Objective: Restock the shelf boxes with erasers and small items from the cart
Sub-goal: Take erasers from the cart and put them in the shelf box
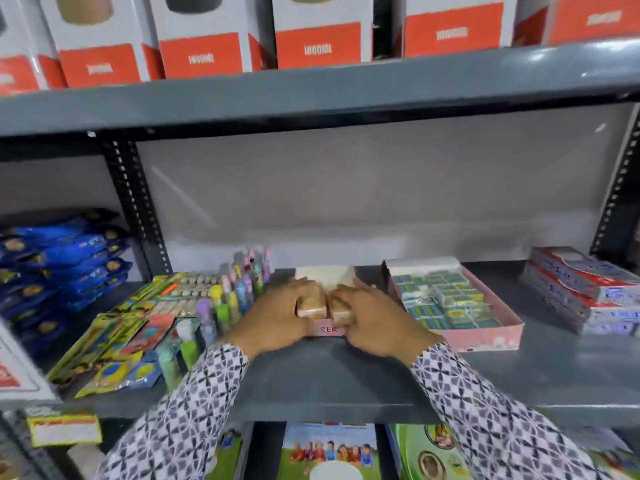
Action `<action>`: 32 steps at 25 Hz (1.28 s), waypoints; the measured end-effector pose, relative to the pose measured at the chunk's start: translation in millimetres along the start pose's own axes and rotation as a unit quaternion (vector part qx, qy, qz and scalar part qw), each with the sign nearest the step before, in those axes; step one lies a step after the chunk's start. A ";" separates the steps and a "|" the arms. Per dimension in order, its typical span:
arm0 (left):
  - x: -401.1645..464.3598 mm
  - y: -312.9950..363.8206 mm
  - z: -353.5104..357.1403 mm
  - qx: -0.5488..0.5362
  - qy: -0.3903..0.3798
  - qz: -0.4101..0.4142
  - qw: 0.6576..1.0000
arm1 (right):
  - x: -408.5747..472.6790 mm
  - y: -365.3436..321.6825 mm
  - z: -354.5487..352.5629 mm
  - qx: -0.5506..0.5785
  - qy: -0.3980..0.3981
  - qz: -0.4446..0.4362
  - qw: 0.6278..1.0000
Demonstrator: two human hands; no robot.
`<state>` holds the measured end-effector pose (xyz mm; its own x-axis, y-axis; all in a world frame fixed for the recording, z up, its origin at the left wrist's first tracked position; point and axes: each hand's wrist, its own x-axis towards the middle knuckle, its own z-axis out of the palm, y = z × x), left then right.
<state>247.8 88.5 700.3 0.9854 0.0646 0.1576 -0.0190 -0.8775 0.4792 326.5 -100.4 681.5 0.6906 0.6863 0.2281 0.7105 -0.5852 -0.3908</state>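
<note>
Two tan clear-wrapped eraser packs (325, 308) sit at frame centre over the small pink cardboard box (328, 330). Your left hand (277, 315) and right hand (377, 318) each close around one. They look light, slick; grip their sides.

The location is a retail shop, specifically a stationery section. Evidence: a grey slotted-angle steel shelf (346, 375) carries goods in multiples. Above both hands, a row of identical white-and-orange product boxes (214, 36) fills the upper tier. Left of the left hand (277, 317) stand pastel glue sticks (235, 292) and carded stationery packs (114, 337). Right of the right hand (377, 323) sits a pink display box of wrapped erasers (446, 303) (packed in rows), then stacked red-and-white cartons (581, 289). A yellow shelf-edge label (64, 429) hangs below left.
</note>
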 end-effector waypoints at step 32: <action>-220.0 -3.2 129.8 -0.087 0.289 0.092 0.949 | -241.5 -46.2 118.6 -0.082 0.161 -0.056 0.982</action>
<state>53.1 15.4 552.0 0.7069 0.2115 0.6750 -0.2592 -0.8104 0.5255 110.9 -187.9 538.7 0.5954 0.5926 0.5425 0.7780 -0.5939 -0.2051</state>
